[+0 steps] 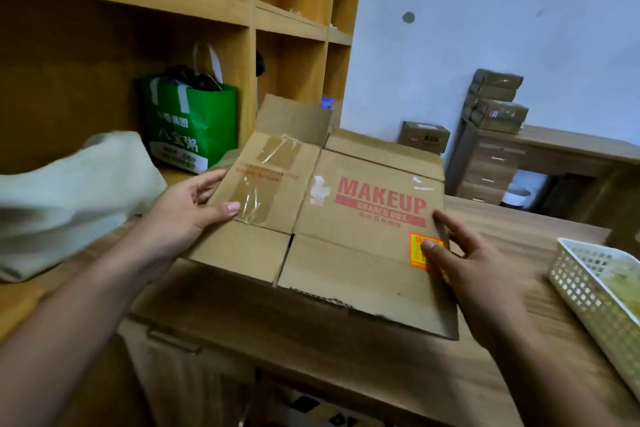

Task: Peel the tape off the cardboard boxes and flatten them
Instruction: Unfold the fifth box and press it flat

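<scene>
A pale cloth [69, 191] lies at the far left, on the lower board of the wooden shelving [214, 10]; behind it, further along the same board, stands a green shopping bag [190, 125] with white handles. The left hand [187, 211] grips the left edge of the cardboard box [329, 218] — thumb on top, pressed against a wrinkled strip of clear tape [266, 184], fingers curled behind the panel. The box is flattened, tilted up towards the camera and held above the left end of the wooden table [519, 236]; its red print reads MAKEUP, and its flaps stick out along the top and bottom. The right hand [478, 270] holds the right edge — thumb laid on an orange sticker [424, 251], the other fingers fairly straight and spread along the edge. A white lattice basket [595, 288] sits at the table's right edge; beyond, against the far wall, brown parcels [495, 100] are stacked on a desk.
</scene>
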Demonstrator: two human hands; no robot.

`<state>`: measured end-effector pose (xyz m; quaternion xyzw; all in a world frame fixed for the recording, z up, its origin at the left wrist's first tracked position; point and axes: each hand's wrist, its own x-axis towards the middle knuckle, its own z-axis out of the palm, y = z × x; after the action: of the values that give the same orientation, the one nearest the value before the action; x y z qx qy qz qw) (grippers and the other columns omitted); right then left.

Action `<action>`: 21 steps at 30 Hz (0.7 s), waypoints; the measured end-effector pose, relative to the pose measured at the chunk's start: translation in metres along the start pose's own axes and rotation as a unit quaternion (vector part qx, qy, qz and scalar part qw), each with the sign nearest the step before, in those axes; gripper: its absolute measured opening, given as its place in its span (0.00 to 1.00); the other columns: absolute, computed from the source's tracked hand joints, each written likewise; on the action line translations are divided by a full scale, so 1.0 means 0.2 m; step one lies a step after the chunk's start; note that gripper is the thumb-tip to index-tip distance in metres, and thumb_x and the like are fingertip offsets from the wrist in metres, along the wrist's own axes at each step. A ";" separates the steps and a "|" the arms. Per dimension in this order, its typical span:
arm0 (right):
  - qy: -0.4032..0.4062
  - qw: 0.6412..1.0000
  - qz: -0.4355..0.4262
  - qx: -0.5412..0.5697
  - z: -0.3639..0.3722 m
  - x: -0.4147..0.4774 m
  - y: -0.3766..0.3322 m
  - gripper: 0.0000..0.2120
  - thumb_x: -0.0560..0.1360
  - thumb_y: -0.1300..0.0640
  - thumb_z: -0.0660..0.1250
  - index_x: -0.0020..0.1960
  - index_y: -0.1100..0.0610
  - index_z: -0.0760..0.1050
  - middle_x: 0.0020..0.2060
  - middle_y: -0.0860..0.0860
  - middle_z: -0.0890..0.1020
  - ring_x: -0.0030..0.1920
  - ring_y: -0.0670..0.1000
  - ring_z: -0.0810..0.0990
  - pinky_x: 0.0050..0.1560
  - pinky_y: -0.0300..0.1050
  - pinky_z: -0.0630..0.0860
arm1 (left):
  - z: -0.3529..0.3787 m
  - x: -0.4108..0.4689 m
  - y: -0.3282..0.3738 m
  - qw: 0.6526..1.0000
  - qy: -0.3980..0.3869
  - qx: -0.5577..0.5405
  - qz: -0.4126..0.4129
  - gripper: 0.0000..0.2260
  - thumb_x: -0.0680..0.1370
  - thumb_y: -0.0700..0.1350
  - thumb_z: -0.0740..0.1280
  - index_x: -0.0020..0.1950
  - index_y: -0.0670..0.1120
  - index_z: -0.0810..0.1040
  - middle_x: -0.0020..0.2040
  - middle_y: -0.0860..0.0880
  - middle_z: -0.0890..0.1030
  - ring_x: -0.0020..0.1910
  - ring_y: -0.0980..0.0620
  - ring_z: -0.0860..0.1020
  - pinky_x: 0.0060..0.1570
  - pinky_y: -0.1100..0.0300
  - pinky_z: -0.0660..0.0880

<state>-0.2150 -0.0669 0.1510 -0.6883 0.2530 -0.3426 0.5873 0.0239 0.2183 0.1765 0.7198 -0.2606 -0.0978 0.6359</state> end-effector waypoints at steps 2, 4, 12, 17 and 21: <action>-0.017 0.999 -0.019 -0.025 0.14 0.08 -0.03 0.26 0.79 0.60 0.71 0.73 0.41 0.72 0.61 0.40 0.81 0.47 0.37 0.84 0.37 0.32 0.79 | -0.10 0.08 -0.01 1.000 0.011 -0.006 -0.002 0.27 0.75 0.41 0.73 0.72 0.55 0.73 0.51 0.60 0.85 0.48 0.60 0.84 0.39 0.65 0.79; -0.030 0.999 -0.024 -0.038 0.28 0.16 -0.06 0.27 0.80 0.60 0.69 0.75 0.43 0.70 0.63 0.44 0.80 0.50 0.39 0.83 0.41 0.33 0.79 | -0.20 0.16 -0.03 1.000 0.022 0.018 -0.001 0.25 0.76 0.42 0.73 0.71 0.56 0.73 0.50 0.63 0.85 0.48 0.62 0.83 0.42 0.60 0.78; -0.036 0.980 -0.099 -0.170 0.73 0.45 -0.09 0.24 0.80 0.61 0.67 0.75 0.55 0.70 0.68 0.52 0.76 0.68 0.51 0.74 0.73 0.53 0.69 | -0.44 0.56 -0.17 0.993 0.066 0.099 -0.003 0.26 0.79 0.43 0.71 0.76 0.52 0.69 0.60 0.54 0.80 0.55 0.55 0.78 0.48 0.60 0.74; -0.053 0.970 -0.095 -0.219 0.89 0.59 -0.01 0.19 0.80 0.63 0.65 0.70 0.57 0.75 0.64 0.52 0.76 0.67 0.53 0.75 0.71 0.48 0.69 | -0.48 0.74 -0.27 0.984 0.086 0.158 0.005 0.23 0.80 0.42 0.70 0.74 0.51 0.71 0.58 0.52 0.77 0.48 0.61 0.75 0.41 0.62 0.71; -0.064 0.965 -0.067 -0.247 0.97 0.62 0.10 0.16 0.80 0.65 0.62 0.67 0.60 0.77 0.59 0.49 0.73 0.67 0.54 0.73 0.65 0.40 0.65 | -0.47 0.81 -0.37 0.968 0.067 0.241 0.005 0.20 0.80 0.43 0.69 0.71 0.53 0.73 0.63 0.47 0.78 0.56 0.49 0.77 0.54 0.51 0.76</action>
<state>0.0142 -0.0417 0.1389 -0.8479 0.2450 -0.2635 0.3894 0.2235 0.2226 0.1525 0.8552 -0.2372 0.0196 0.4604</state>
